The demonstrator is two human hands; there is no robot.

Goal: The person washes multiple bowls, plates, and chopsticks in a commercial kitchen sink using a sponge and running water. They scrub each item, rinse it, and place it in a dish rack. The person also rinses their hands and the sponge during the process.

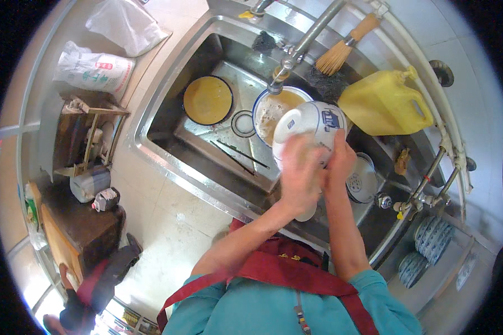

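Observation:
My right hand grips a white bowl with blue line drawings on its outside. The bowl is tilted, its foot turned up and to the left, above the sink divider. Blurred by motion, my left hand lies against the bowl's outer side; whether it holds anything cannot be told. Partly behind the bowl, a blue-rimmed enamel basin holds cloudy, foamy liquid under the faucet. To its left in the steel sink sits a yellow-brown enamel basin. Two dark chopsticks lie near the drain.
A yellow plastic jug, a bamboo brush and dark scouring pads are on the back ledge. Bowls lie in the right basin; stacked patterned bowls stand farther right. Another person is at a wooden cabinet.

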